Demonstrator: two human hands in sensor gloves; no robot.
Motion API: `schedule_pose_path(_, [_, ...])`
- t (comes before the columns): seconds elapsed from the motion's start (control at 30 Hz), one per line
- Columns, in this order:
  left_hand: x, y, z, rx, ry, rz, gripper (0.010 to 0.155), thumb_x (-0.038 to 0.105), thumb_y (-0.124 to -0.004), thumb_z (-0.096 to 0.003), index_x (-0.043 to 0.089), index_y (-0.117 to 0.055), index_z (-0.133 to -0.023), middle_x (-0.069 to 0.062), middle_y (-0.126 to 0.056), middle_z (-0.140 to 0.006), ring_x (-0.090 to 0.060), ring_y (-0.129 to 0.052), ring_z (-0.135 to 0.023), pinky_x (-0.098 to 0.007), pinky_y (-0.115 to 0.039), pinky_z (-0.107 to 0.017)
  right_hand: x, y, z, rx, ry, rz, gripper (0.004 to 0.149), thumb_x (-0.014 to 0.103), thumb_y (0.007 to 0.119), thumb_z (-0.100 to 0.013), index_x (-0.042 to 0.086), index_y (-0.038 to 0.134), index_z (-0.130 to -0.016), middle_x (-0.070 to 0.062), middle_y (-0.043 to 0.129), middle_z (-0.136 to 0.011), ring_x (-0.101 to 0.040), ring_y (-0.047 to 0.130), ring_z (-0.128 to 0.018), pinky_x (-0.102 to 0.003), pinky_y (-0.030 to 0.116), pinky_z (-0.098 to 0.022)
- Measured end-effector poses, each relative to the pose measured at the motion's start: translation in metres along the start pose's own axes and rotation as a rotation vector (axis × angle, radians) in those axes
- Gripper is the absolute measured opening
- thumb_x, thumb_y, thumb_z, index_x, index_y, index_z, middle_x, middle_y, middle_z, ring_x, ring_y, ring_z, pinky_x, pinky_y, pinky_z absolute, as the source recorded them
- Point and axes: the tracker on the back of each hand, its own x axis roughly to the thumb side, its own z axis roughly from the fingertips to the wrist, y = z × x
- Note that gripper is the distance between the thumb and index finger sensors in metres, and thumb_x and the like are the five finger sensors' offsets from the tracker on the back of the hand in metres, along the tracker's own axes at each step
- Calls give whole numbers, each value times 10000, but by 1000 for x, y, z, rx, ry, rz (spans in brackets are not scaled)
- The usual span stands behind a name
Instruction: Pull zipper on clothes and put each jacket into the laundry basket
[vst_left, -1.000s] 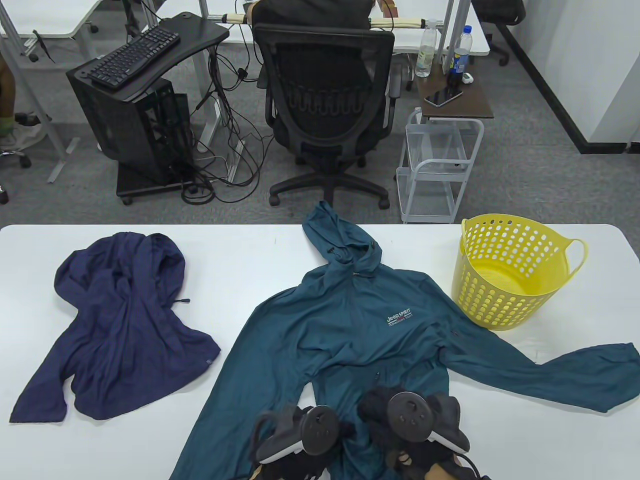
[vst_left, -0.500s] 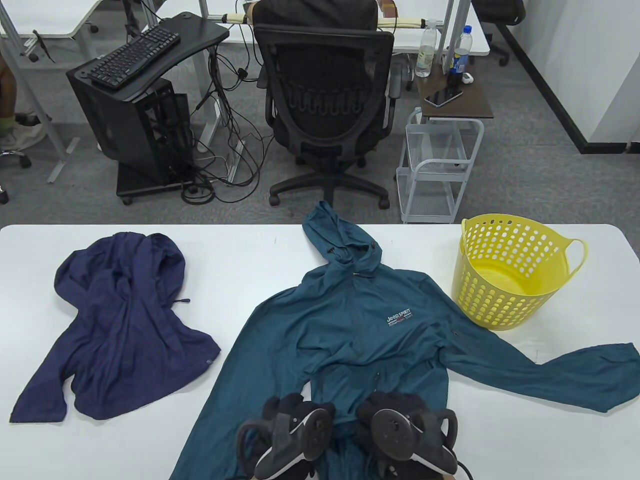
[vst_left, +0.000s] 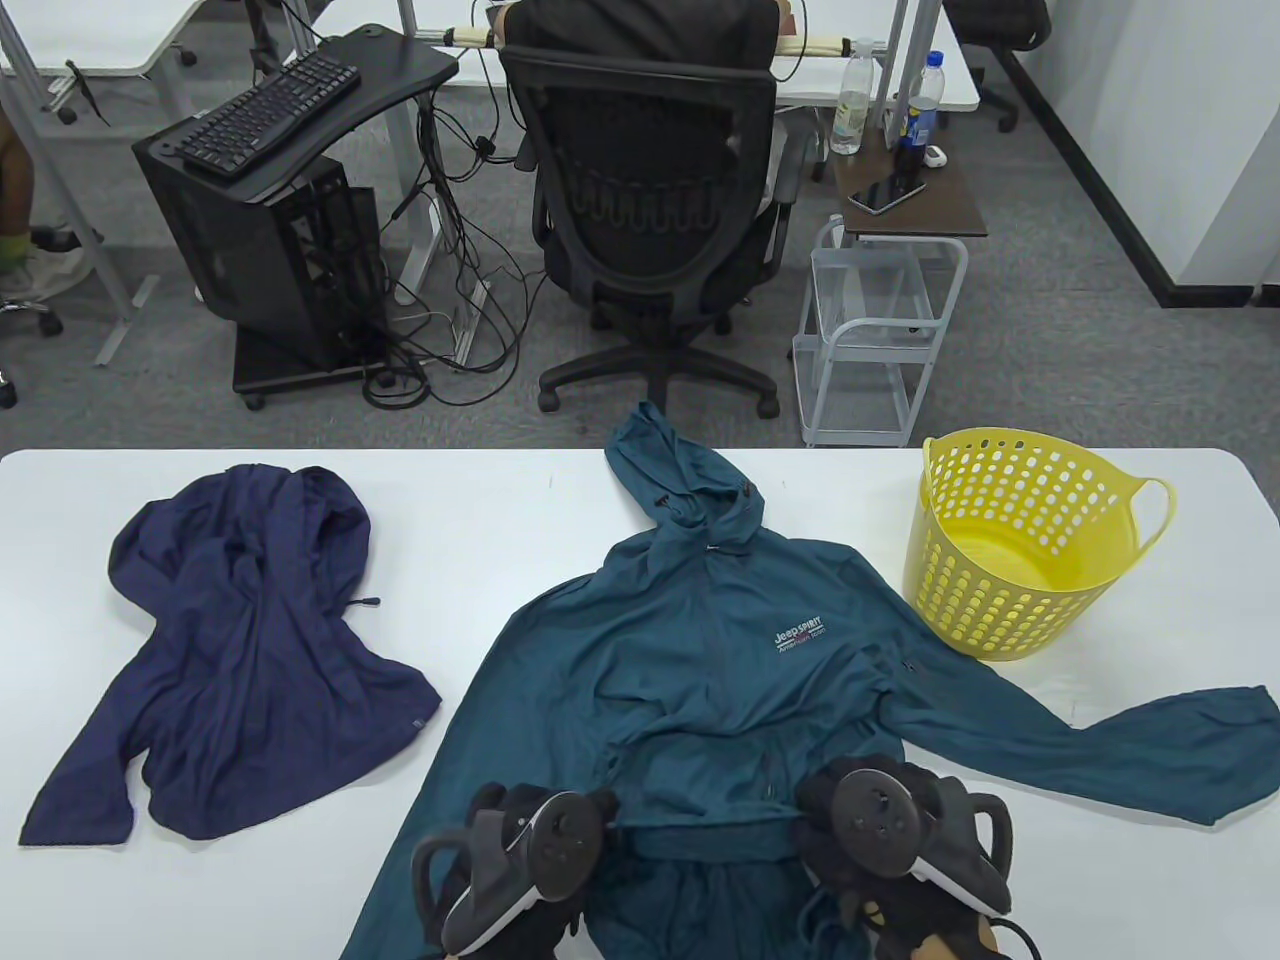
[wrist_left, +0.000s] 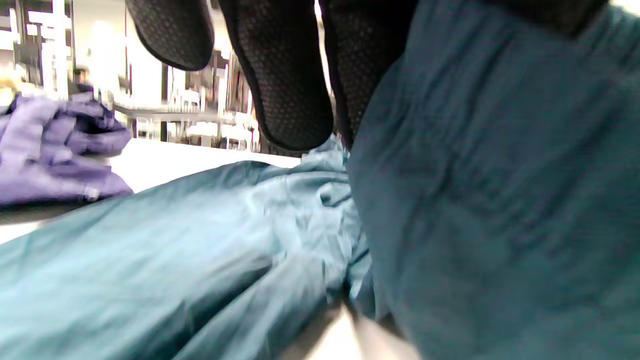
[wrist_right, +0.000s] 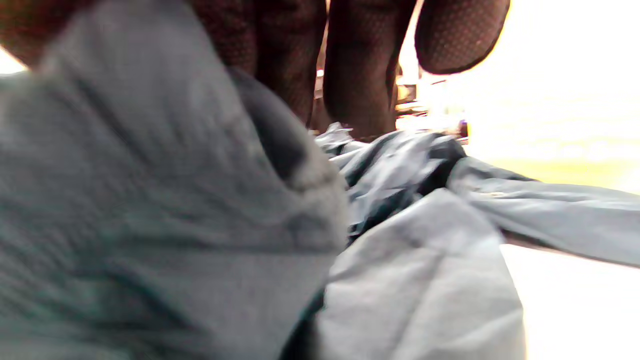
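Observation:
A teal hooded jacket (vst_left: 720, 650) lies face up across the middle of the table, zipped, its sleeves spread. My left hand (vst_left: 560, 835) and right hand (vst_left: 850, 810) each grip its bottom hem near the front edge, holding a folded band of cloth stretched between them. In the left wrist view my fingers (wrist_left: 285, 75) curl over the lifted teal cloth (wrist_left: 500, 175). The right wrist view shows fingers (wrist_right: 360, 65) pinching the same cloth (wrist_right: 150, 200). A navy jacket (vst_left: 240, 650) lies crumpled at the left. The yellow laundry basket (vst_left: 1010, 545) stands empty at the right.
The teal jacket's right sleeve (vst_left: 1150, 745) runs past the basket to the table's right edge. Beyond the table's far edge stand an office chair (vst_left: 655, 200), a wire cart (vst_left: 875, 340) and a computer stand (vst_left: 270, 200).
My hands, close together at the hem's middle before, have moved apart, left one leftward and right one rightward. The hem is now lifted and stretched into a fold between them.

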Motion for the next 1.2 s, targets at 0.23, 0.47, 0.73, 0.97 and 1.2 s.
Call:
schedule_pose_path(0.23, [34, 2, 15, 205, -124, -2, 430, 496, -877, -346, 442, -914, -771, 198, -1070, -667, -131, -1010, -733, -581, -673, -673, 62, 31, -9, -125, -90, 94, 721, 661, 822, -406, 272, 761, -1010, 12, 671, -1137, -378, 621, -1047, -671, 504, -724])
schedule_pose_path(0.47, [3, -7, -7, -48, 36, -41, 498, 477, -871, -371, 457, -837, -867, 167, -973, -888, -219, -921, -860, -594, -653, -675, 20, 12, -11, -179, 51, -11, 425, 460, 771, -491, 265, 933, -833, 15, 926, -929, -341, 873, -858, -624, 591, -684])
schedule_pose_path(0.73, [-38, 15, -16, -101, 183, -18, 463, 438, -857, -394, 452, -858, -857, 150, -964, -918, -246, -899, -889, -608, -630, -685, -45, -14, -8, -224, 214, -72, 431, 453, 758, -496, 243, 932, -829, 1, 936, -917, -340, 899, -826, -622, 602, -675])
schedule_pose_path(0.97, [-72, 45, -20, -64, 272, 38, 457, 443, -874, -384, 448, -875, -841, 156, -977, -901, -238, -913, -877, -603, -630, -691, -98, -32, -3, -211, 287, -154, 438, 422, 791, -496, 262, 894, -891, 0, 887, -975, -338, 883, -843, -618, 606, -672])
schedule_pose_path(1.2, [-115, 68, -10, -195, 160, 136, 537, 462, -913, -367, 429, -834, -897, 126, -921, -973, -291, -835, -942, -647, -575, -701, -121, -26, 11, -116, 224, -236, 446, 371, 818, -504, 279, 856, -939, -4, 860, -1012, -353, 857, -873, -624, 608, -668])
